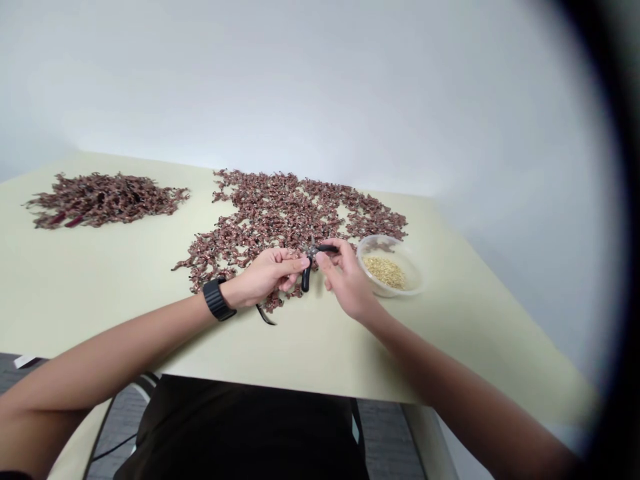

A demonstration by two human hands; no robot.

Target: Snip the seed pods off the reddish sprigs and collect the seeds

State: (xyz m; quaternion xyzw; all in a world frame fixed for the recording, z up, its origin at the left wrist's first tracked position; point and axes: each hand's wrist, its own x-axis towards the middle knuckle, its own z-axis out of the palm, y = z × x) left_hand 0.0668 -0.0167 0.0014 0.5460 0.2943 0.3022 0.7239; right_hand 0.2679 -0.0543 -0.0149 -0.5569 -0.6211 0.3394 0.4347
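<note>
You sit before a pale olive tabletop set against a plain white wall; your dark shirt shows just below its near edge. Two masses of small, twisted reddish-brown pieces cover much of the surface; a loose heap lies well off to your left, and a broader spread lies straight ahead, reaching in under your hands. A clear plastic tub sits at the spread's right end, holding pale golden granules.

The small black-handled pliers are held up between your hands, just above the spread; one handle runs down toward you, the other out to your right, with the metal head at the top. Your left hand is slightly nearer the lower handle, its fingers pressed together around it; your right hand is nearer the upper handle, though you cannot tell whether its fingers grip it. A black wristwatch circles your left wrist; a thin black strip lies near that hand; no writing can be read.
</note>
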